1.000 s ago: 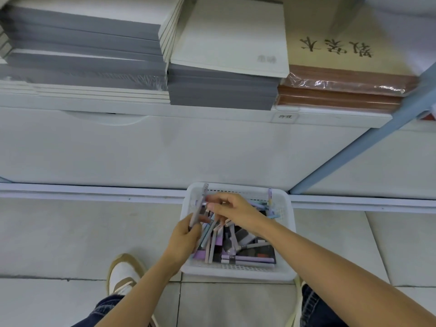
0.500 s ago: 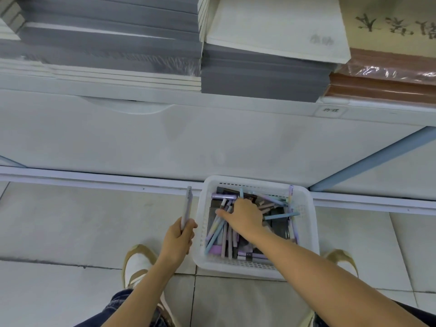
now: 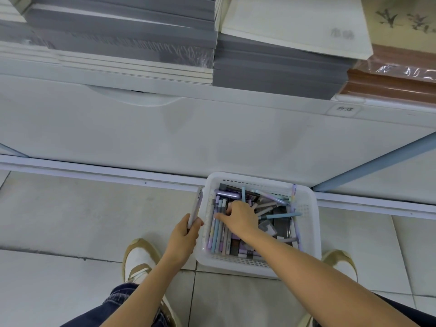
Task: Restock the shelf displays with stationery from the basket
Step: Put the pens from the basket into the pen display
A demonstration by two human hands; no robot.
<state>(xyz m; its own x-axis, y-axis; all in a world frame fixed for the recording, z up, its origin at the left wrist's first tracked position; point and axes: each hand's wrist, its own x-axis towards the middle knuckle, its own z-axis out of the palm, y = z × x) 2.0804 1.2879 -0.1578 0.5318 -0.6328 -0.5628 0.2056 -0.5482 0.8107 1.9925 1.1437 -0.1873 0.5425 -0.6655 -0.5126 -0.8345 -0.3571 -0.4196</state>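
Right hand (image 3: 240, 217) has slid left across pens (image 3: 218, 232) in the basket (image 3: 311, 232), grasp unclear; left hand (image 3: 185, 234) grips a pale pen (image 3: 196, 208).

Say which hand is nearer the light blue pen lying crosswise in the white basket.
Right. The right hand is inside the white plastic basket beside the light blue pen; the left hand is outside it.

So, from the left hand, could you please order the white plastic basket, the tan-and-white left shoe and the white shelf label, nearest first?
1. White plastic basket: immediately right of the left hand.
2. Tan-and-white left shoe: lower left of it.
3. White shelf label: far upper right.
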